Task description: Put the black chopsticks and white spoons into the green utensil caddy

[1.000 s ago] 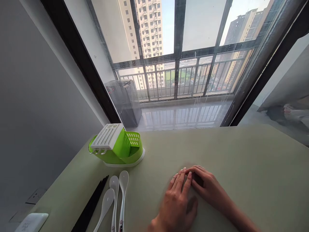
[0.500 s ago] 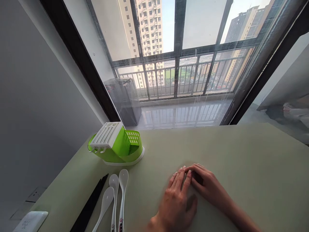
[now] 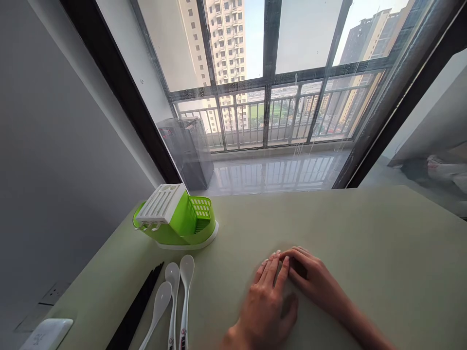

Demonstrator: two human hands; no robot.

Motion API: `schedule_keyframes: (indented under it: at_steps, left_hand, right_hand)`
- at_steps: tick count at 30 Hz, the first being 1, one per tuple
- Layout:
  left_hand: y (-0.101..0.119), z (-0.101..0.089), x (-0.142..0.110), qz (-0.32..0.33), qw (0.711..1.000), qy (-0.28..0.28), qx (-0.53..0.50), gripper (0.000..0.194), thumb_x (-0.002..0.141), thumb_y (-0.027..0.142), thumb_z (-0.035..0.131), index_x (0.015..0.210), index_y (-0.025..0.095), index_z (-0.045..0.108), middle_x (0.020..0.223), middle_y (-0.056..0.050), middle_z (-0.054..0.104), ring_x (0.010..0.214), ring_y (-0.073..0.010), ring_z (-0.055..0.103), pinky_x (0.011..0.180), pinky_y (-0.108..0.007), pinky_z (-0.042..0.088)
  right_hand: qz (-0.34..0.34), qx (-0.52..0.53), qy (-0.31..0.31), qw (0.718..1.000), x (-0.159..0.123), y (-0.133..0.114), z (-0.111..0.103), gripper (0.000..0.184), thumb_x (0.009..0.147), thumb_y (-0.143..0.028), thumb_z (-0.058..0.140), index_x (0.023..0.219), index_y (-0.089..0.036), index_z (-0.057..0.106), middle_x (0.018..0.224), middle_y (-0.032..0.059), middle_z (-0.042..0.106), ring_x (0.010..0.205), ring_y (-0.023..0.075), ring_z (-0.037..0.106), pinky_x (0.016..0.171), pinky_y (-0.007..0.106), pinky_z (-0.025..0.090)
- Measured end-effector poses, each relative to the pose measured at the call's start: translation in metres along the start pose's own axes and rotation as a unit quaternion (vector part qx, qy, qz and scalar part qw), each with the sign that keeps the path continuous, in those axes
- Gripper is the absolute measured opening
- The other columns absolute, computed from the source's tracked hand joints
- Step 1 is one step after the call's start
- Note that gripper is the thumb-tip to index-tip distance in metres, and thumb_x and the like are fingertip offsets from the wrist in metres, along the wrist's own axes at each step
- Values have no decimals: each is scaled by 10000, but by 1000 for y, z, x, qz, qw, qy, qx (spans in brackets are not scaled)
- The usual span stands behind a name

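Note:
My left hand (image 3: 263,304) rests on the pale table, palm down, fingers stretched out and thumb apart. Its fingertips meet those of my right hand (image 3: 312,274), which arches loosely with a gap between thumb and fingers. Nothing shows in either hand, though the right fingertips are partly hidden. To the left of the hands lie three white spoons, one long spoon (image 3: 187,272), a middle spoon (image 3: 172,277) and a nearer spoon (image 3: 161,301). Beside them is a bundle of black chopsticks (image 3: 136,311). A green and white cutlery holder (image 3: 199,239) stands behind the spoons.
A white box-like object (image 3: 49,334) sits at the table's left edge, near a wall socket (image 3: 55,292). The table (image 3: 346,218) reaches a glass door at the back. Beyond the glass are a covered grey appliance (image 3: 191,155) and a balcony railing (image 3: 292,112).

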State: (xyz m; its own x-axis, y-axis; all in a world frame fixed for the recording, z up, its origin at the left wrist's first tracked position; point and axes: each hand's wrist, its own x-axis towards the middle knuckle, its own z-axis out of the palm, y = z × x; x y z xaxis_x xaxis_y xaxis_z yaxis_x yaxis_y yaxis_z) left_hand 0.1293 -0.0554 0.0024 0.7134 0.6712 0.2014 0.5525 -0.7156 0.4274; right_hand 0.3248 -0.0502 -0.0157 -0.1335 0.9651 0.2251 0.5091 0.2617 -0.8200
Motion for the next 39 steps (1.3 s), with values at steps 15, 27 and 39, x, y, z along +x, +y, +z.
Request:
schedule_keyframes:
  at_steps: [15,27,39]
  left_hand:
    - [0,0,-1,0,1000,6,-3,831,950,195,620,1682,161,230,1712,-167,373,1606,-294,304,1284,-534,388]
    - [1,-6,-2,-7,1000,-16,-15,822,967,211,619,1683,181,215,1723,-182,338,1613,-290,274,1289,-542,369]
    - [-4,-96,-81,14,995,94,20,671,989,170,557,1614,309,359,1445,-52,684,1325,-226,653,1104,-339,562]
  right_hand:
    - [2,6,1,1000,1,-7,-2,173,1036,-282,527,1072,-254,694,1084,61,740,999,238,674,890,383,530]
    - [3,7,5,1000,1,-7,-3,191,1047,-324,526,1075,-251,700,1100,70,735,1029,242,675,922,392,525]
    - [12,-34,6,999,-1,-4,-2,237,1067,-392,503,1003,-259,688,961,41,713,856,214,662,784,342,519]
